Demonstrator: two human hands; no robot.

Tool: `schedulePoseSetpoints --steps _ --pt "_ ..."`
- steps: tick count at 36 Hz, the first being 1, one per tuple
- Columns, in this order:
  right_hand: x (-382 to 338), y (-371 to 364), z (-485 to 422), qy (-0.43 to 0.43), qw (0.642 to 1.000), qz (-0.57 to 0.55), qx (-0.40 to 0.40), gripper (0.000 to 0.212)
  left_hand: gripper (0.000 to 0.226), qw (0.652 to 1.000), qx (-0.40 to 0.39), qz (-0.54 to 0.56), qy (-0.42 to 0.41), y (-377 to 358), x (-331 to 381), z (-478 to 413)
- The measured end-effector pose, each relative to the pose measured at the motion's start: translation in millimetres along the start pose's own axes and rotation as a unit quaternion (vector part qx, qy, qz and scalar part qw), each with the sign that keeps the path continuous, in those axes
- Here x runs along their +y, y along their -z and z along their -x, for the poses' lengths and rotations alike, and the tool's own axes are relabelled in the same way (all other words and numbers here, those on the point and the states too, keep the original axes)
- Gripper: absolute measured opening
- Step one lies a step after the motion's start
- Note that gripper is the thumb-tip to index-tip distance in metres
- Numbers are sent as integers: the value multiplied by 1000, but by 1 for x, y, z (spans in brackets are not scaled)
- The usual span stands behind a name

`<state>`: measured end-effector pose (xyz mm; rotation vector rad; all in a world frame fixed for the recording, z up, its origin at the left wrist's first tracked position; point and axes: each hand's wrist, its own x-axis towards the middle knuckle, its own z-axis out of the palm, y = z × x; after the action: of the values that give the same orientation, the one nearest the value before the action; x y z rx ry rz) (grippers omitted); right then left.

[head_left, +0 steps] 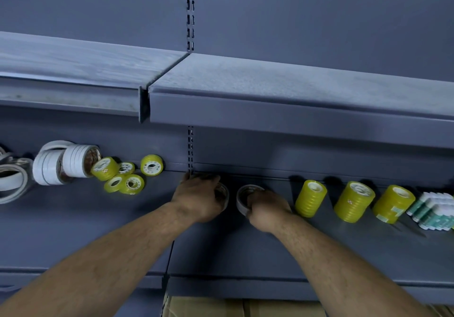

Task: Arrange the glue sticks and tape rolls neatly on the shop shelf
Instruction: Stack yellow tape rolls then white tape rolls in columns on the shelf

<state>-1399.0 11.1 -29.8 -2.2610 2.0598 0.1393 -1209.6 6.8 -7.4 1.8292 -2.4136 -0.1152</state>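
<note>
Step in hand: positioning rolls at frame centre on the grey metal shelf (221,250). Left hand (200,200) grips one grey-white tape roll (223,194); right hand (267,210) grips a second roll (242,197). Next: likely align both beside the yellow tape stacks (310,199).
</note>
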Motion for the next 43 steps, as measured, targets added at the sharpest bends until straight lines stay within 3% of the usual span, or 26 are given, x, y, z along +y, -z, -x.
schedulePoseSetpoints --steps 12,28,35,43 --pt "3 0 -2 -10 1000 1 -20 34 60 999 -27 27 1 -1 -7 3" --pt "-2 1 -2 -11 999 14 -36 45 65 999 -31 33 -13 -3 -5 5" --pt "-5 4 -2 -5 999 26 -40 47 45 999 -26 30 -10 -3 -8 5" --pt "-4 11 1 -12 998 8 -58 47 41 999 -30 45 -2 -1 -11 5"
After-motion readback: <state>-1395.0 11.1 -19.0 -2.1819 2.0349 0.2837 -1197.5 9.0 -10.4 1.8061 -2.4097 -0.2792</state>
